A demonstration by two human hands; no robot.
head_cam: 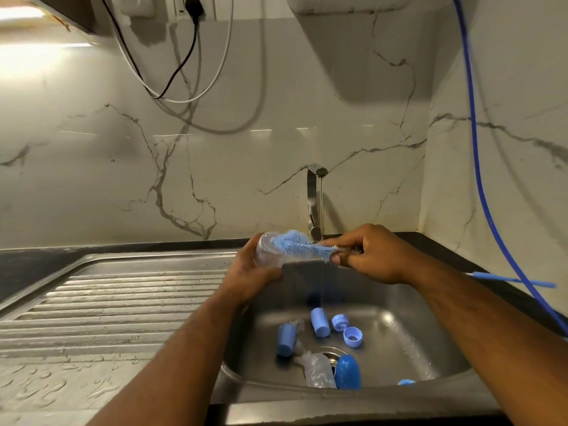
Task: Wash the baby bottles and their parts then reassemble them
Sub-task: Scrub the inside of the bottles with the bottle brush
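Two hands work above a steel sink (415,339) set in a dark worktop (445,250). A ribbed drainboard (123,296) lies to its left, a veined marble wall (246,133) stands behind, and a tap (313,204) runs a thin stream. I have the left hand (255,273) gripping a clear baby bottle (268,253) on its side. The right hand (373,253) pinches the handle of a blue bottle brush (298,245), whose bristle tip is at the bottle's mouth. Below them in the basin I see another clear bottle (316,370), blue caps (319,322) and blue rings (353,336) near the drain.
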